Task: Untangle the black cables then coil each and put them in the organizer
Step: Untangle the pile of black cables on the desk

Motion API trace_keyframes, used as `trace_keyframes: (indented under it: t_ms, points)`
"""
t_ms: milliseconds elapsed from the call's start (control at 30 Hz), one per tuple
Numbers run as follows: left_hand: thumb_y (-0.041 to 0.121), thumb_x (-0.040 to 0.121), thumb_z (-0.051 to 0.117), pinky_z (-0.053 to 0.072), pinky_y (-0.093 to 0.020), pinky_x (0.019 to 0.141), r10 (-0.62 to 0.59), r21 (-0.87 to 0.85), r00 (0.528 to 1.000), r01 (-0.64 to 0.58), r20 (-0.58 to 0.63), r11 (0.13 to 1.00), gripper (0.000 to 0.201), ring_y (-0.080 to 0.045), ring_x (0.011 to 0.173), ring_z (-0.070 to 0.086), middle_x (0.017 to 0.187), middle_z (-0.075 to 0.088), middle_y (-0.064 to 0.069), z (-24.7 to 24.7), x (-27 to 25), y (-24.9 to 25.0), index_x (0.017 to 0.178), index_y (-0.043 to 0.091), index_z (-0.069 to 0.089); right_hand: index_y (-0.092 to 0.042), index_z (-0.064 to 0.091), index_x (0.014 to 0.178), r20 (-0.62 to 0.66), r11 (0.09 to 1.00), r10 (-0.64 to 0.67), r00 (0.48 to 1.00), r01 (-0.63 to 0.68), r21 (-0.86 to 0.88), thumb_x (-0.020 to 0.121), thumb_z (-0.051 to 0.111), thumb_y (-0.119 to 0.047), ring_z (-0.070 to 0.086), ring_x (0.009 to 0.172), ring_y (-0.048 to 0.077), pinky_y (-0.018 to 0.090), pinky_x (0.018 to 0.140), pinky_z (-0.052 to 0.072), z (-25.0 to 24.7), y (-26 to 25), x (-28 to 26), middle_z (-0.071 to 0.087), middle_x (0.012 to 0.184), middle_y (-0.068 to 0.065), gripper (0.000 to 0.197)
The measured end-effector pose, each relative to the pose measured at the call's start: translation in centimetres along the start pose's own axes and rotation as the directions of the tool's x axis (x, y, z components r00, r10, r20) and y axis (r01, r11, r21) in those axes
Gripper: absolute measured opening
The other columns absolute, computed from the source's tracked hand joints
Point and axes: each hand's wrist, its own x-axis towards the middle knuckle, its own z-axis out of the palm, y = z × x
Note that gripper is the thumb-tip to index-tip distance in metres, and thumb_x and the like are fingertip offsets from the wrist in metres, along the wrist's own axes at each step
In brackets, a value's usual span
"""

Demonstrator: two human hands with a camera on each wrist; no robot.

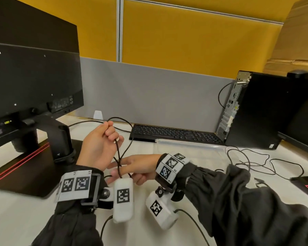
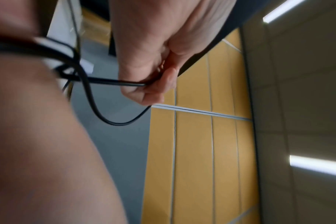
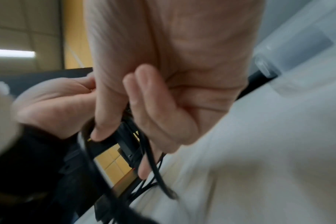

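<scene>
Cable in hand: a thin black cable (image 1: pixel 122 139) ran up in a loop above the desk, its strands crossing just over the right fingers.
Left hand: the left hand (image 1: pixel 98 144) was raised, fingers curled round the top of the loop; the left wrist view showed the strand entering the closed fist (image 2: pixel 153 72).
Right hand: the right hand (image 1: pixel 137 167) lay lower, reaching leftward, thumb and fingers pinching the strands where they crossed (image 3: pixel 144 113).
Loose cables: more thin black cables (image 1: pixel 252 162) lay slack on the white desk (image 1: pixel 25 219) to the right, well apart from the hands.
Organizer: a clear plastic organizer (image 1: pixel 194 144) sat in front of the keyboard (image 1: pixel 174 134), just behind the right wrist.
Edges: the monitor stand (image 1: pixel 60 139) stood close on the left, the computer tower (image 1: pixel 267 110) on the right.
Open room: bare desk lay between the stand and the organizer, under the hands.
</scene>
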Motion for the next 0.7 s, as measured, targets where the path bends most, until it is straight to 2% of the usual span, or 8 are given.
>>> trace_keyframes:
  t_ms: [67,100,233,400,500,567,633,700]
  points:
    - [0.021,0.099,0.034,0.050,-0.022,0.060,-0.074,-0.098,0.994,0.081,0.077,0.992,0.026,-0.005,0.043,0.035,0.053,0.034,0.008,0.2,-0.1,-0.2,0.078,0.015,0.048,-0.017,0.054,0.099,-0.057,0.995,-0.003,0.998,0.009,0.100,0.097,0.050,-0.029,0.022,0.033,0.000,0.012,0.035,0.017,0.6,-0.3,0.0,0.073,0.094,0.000,0.013]
    - [0.021,0.098,0.035,0.052,-0.021,0.059,-0.096,-0.130,0.990,0.109,0.108,0.985,0.025,-0.005,0.043,0.036,0.053,0.034,0.008,0.4,-0.3,-0.3,0.078,0.015,0.048,-0.017,0.055,0.090,-0.080,0.990,0.012,0.997,-0.001,0.140,0.098,0.049,-0.026,0.022,0.032,0.000,0.012,0.035,0.016,0.8,-0.5,-0.1,0.070,0.072,-0.007,0.013]
    - [0.021,0.097,0.036,0.054,-0.022,0.063,-0.072,-0.068,0.988,0.082,0.138,0.994,0.022,-0.006,0.045,0.038,0.055,0.036,0.008,0.5,-0.3,-0.3,0.080,0.015,0.049,-0.019,0.054,0.079,-0.212,0.999,0.026,0.977,-0.018,0.041,0.100,0.042,-0.030,0.029,0.032,0.002,0.012,0.035,0.028,0.6,-0.7,-2.0,0.054,0.067,-0.004,0.027]
    - [0.020,0.097,0.039,0.057,-0.027,0.073,0.024,0.102,0.993,-0.036,0.117,0.994,0.018,-0.008,0.062,0.058,0.066,0.054,0.005,0.0,0.1,-0.1,0.089,0.016,0.055,-0.019,0.038,0.069,-0.502,0.990,-0.071,0.862,0.124,0.072,0.101,0.033,-0.035,0.026,0.030,0.008,0.018,0.040,0.042,-2.3,-1.2,-9.4,0.026,0.047,-0.008,0.036]
    - [0.019,0.096,0.045,0.058,-0.031,0.072,0.018,0.229,0.995,-0.040,0.097,0.973,0.017,-0.014,0.070,0.065,0.072,0.064,0.000,0.9,-0.4,-1.3,0.090,0.015,0.060,-0.020,0.035,0.070,-0.667,0.940,-0.138,0.732,0.309,0.146,0.102,0.032,-0.037,0.024,0.033,0.009,0.020,0.040,0.042,-4.7,-2.2,-15.2,0.023,0.051,-0.007,0.036]
    - [0.016,0.095,0.047,0.055,-0.034,0.076,0.023,0.394,0.997,-0.050,0.074,0.918,0.014,-0.017,0.072,0.062,0.078,0.062,-0.005,2.4,-0.9,-2.8,0.091,0.013,0.060,-0.021,0.035,0.069,-0.779,0.883,-0.135,0.612,0.431,0.185,0.102,0.032,-0.038,0.025,0.033,0.010,0.024,0.043,0.046,-6.5,-2.6,-19.1,0.025,0.049,-0.007,0.037]
    - [0.017,0.095,0.049,0.048,-0.033,0.079,-0.014,0.615,0.992,-0.069,0.129,0.786,0.011,-0.017,0.080,0.059,0.090,0.061,-0.008,4.7,-1.6,-5.0,0.093,0.015,0.060,-0.021,0.035,0.068,-0.888,0.832,-0.113,0.446,0.531,0.160,0.101,0.032,-0.038,0.027,0.034,0.011,0.030,0.051,0.053,-8.4,-2.6,-22.6,0.027,0.047,-0.007,0.038]
    - [0.026,0.093,0.053,0.044,-0.030,0.081,-0.141,0.819,0.955,-0.143,0.262,0.556,0.014,-0.016,0.093,0.056,0.102,0.059,-0.002,7.6,-2.3,-7.7,0.106,0.022,0.058,-0.020,0.034,0.068,-0.966,0.786,-0.076,0.247,0.611,0.094,0.101,0.031,-0.035,0.025,0.035,0.012,0.036,0.059,0.057,-10.3,-2.1,-25.8,0.027,0.046,-0.007,0.036]
